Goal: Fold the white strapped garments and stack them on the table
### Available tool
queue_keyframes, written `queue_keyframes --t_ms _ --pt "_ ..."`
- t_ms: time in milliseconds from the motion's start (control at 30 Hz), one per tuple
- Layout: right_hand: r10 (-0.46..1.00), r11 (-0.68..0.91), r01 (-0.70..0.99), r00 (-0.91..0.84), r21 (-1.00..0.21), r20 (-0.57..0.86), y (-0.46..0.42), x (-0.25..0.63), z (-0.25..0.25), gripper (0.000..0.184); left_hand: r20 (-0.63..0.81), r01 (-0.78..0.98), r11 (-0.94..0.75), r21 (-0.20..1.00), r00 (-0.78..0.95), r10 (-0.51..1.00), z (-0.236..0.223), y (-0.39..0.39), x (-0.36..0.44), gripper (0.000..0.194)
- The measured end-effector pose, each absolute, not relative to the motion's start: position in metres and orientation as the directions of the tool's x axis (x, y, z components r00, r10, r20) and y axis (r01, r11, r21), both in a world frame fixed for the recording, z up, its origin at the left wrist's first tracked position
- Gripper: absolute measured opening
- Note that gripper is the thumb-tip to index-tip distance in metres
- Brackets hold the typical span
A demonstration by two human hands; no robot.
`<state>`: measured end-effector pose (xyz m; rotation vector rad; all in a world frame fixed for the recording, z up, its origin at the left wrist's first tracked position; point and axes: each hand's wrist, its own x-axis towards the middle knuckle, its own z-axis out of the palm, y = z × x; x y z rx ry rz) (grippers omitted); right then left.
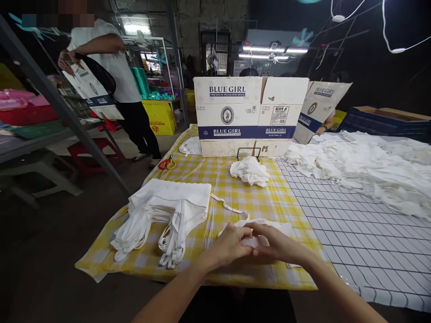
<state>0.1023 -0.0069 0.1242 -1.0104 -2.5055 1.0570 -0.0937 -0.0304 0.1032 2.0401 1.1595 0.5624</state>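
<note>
Both hands meet low in the middle, over a white strappy garment (276,225) spread on the table's near edge. My left hand (229,244) has its fingers curled inward, thumb and fingertips closed on the white cloth. Facing it, my right hand (278,243) is bent over the same garment, its fingertips close to the left ones. A bit of pale cloth shows between the hands; the exact grip is partly hidden. From the garment a thin strap (232,208) trails up and left. To the left lies a neat stack of white strappy garments (175,197), straps hanging toward me.
A crumpled white cloth (249,171) lies ahead, before a large beer carton (229,116). Scissors (167,163) rest at the checked tablecloth's (215,172) left edge. White garments are heaped (363,166) at right. A person (104,67) stands at left holding a carton piece.
</note>
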Motion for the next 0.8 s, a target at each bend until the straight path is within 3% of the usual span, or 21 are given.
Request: queue_keyframes --t_ms 67,233,467,600,700,800 --pt "0.691 0.429 0.541 -0.713 -0.723 -0.124 -0.006 0.101 0.129 0.028 0.020 0.445 -0.291 0.847 0.520 0.854 0.119 -0.022 -0.100 0.023" --pt "0.674 0.312 0.506 -0.715 -0.805 -0.188 0.007 0.133 0.135 0.032 -0.018 0.289 -0.194 0.937 0.596 0.803 0.155 0.002 -0.128 0.026" --pt "0.775 0.207 0.317 -0.631 -0.925 -0.043 0.016 0.197 0.196 0.021 -0.090 0.427 -0.241 0.872 0.622 0.778 0.214 0.021 -0.164 0.030" --pt "0.823 0.244 0.235 -0.563 -0.941 0.073 0.021 0.222 0.241 0.015 -0.085 0.450 -0.338 0.826 0.694 0.715 0.255 0.029 -0.179 0.033" --pt "0.836 0.317 0.170 -0.515 -0.933 0.190 0.024 0.232 0.270 0.015 0.005 0.393 -0.462 0.795 0.758 0.652 0.285 0.028 -0.188 0.029" --pt "0.838 0.399 0.213 -0.480 -0.892 0.260 0.023 0.236 0.297 0.012 0.276 0.178 -0.623 0.761 0.781 0.560 0.314 0.020 -0.197 0.021"
